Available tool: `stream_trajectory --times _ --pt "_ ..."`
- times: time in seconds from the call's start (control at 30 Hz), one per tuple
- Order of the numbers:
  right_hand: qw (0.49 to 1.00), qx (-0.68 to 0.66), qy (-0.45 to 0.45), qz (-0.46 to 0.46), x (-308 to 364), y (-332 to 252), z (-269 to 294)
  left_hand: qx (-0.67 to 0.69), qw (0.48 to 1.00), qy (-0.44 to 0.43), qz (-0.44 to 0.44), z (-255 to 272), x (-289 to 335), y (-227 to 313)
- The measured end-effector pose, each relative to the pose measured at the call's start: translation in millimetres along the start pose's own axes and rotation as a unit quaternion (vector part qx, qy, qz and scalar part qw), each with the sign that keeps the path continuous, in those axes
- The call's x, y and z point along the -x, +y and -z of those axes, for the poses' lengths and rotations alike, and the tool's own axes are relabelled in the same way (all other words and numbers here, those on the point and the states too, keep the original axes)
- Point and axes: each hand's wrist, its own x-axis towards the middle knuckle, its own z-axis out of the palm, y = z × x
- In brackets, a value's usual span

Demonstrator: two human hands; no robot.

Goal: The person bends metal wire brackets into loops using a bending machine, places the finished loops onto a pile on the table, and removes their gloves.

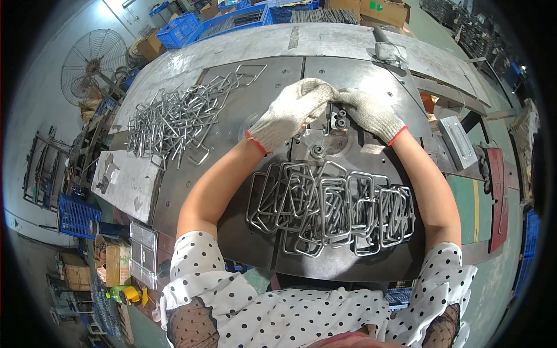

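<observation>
Wire frames [336, 203] of bent, shiny metal lie heaped at the centre of the frame, below the point where two gloved hands meet. At upper centre, the left hand [307, 100] has its fingers curled in toward the right hand [368, 109], and the fingertips of both come together; whether anything is pinched between them I cannot tell. Both gloves are pale knit, with red edging at the wrists. Directly beneath the hands sits a metal fixture [306, 148] with round bolt heads, partly hidden by the gloves. Around it spreads the grey steel worktop [348, 71], scuffed and dotted with screw holes. Left of the hands, in the upper left of the frame, a second pile of wire frames [177, 119] lies tangled on the worktop. Toward the right edge is a grey metal box [458, 143]. Farther out, blue crates [178, 31] stand along the top, a large caged fan [93, 66] is at upper left, and a green bottle [116, 293] shows at lower left.
</observation>
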Motion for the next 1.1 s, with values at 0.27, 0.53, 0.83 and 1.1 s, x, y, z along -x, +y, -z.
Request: stream_trajectory --times 0.27,0.53,0.83,1.1 --pt "1.000 -0.001 -0.024 -0.019 -5.8 -2.7 -0.2 -0.054 0.998 0.040 0.012 1.7 6.3 28.7" --pt "0.963 0.156 -0.166 -0.143 -79.3 -53.0 -13.1 -0.100 0.988 0.112 -0.039 53.9 61.9 75.0" --pt "0.978 0.037 -0.089 -0.187 -78.5 -21.9 -19.0 -0.154 0.975 0.159 0.033 68.1 136.5 73.1" --pt "0.993 0.005 -0.081 -0.080 18.2 -196.0 48.4 -0.142 0.969 0.199 0.021 67.6 186.6 85.1"
